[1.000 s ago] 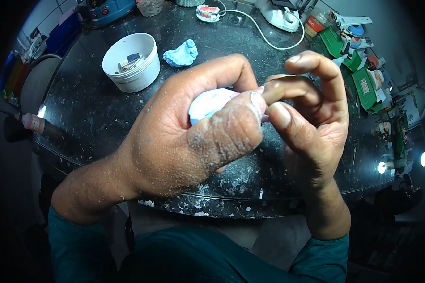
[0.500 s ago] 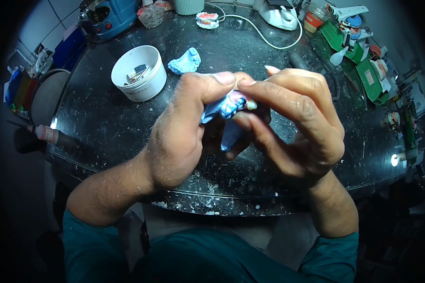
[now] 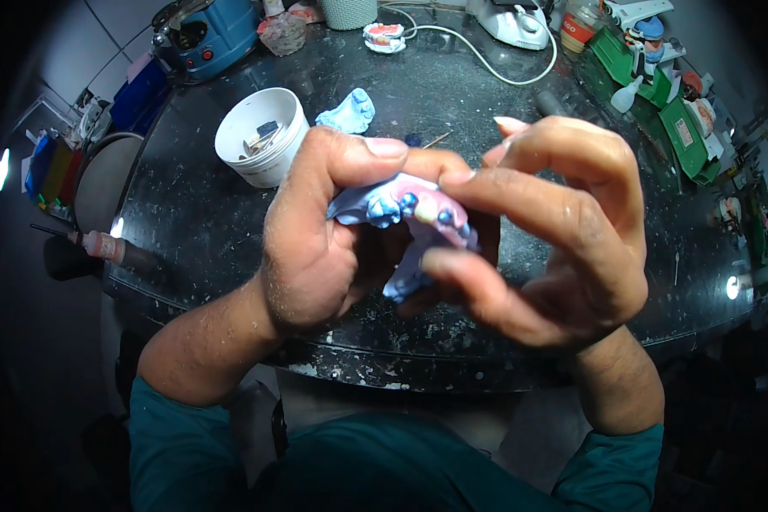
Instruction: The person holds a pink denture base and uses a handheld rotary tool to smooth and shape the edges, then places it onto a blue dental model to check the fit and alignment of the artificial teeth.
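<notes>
1. Our left grip (image 3: 307, 239) clamps a curved blue-and-pink plaster-like dental model (image 3: 422, 205), apparently to show its teeth.
2. Our right grip (image 3: 593, 247) is parted around it; whether it presses, we cannot tell.
3. All hang above our speckled black tabletop (image 3: 188, 213).

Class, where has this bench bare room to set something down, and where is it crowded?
Bare benchtop lies between the white tub, left hand and pink bottle; another patch, between the loose blue dental cast and white cable. Crowded: the right edge, with green trays, and back edge, with blue machine, basket and white device.
</notes>
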### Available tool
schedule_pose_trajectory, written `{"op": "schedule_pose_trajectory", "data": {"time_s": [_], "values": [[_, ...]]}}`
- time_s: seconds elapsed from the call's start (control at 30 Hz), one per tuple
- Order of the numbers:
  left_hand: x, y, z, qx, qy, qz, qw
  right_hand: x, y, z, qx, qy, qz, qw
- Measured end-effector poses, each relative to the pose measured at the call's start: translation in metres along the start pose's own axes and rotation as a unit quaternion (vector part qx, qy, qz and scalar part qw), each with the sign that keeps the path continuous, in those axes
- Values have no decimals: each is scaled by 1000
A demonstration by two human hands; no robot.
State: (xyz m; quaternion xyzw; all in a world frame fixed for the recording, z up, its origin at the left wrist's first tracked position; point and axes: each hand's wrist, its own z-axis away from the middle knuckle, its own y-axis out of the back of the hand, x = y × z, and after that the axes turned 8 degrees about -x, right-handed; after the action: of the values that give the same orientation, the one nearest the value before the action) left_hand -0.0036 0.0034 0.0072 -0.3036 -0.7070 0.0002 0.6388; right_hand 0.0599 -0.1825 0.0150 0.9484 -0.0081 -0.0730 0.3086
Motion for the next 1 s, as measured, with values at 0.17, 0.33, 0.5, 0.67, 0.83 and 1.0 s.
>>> {"op": "schedule_pose_trajectory", "data": {"time_s": [0.17,0.33,0.5,0.67,0.83,1.0], "values": [[1,8,-1,-107,27,115,987,-8,-5,-1,-16,-3,-31,999],[11,3,1,-10,95,63,993,-13,-10,2,-16,-8,-50,999],[14,2,1,-9,83,32,996,-12,-15,1,-6,2,-56,998],[14,3,1,-5,68,12,998,-12,-15,1,-17,-4,-58,998],[17,3,3,6,52,-12,999,-11,-15,1,-19,3,-61,998],[17,-2,2,35,24,-31,999,-7,-14,3,-26,8,-70,997]]}}
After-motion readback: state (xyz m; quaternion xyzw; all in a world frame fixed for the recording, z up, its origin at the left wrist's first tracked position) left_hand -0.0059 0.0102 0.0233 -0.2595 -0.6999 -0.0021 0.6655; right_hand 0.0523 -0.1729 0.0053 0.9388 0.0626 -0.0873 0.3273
